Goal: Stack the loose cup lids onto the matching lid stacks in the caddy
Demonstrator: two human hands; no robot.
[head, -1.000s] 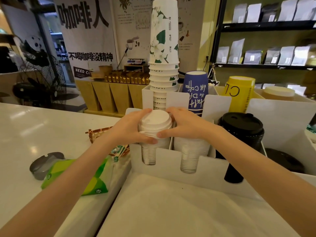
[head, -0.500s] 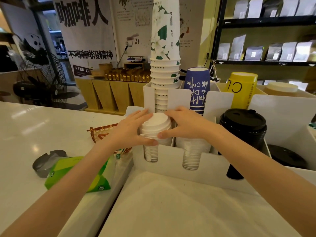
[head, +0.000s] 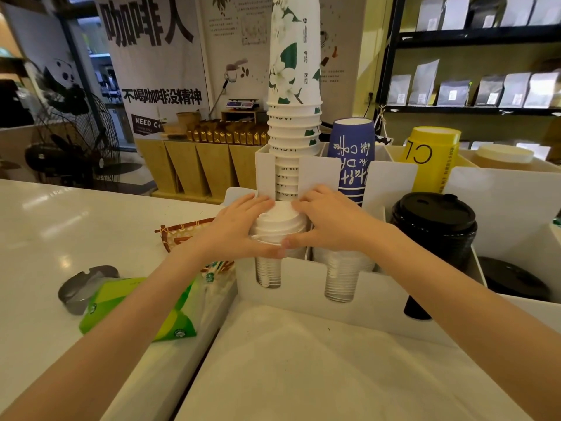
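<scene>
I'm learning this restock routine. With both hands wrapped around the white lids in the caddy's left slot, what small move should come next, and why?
Probably press straight down. The left hand and right hand cup the white lid stack from both sides, and one lid rim near the thumbs juts out unevenly, so the top lids look not fully nested. A gentle push would likely seat them in the caddy before letting go.

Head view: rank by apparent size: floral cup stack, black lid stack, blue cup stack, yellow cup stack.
1. floral cup stack, tallest by far, running out of frame at the top.
2. black lid stack, though it sits nearer the camera.
3/4. blue cup stack and yellow cup stack look alike; both are partly hidden by caddy dividers, so unranked.
</scene>
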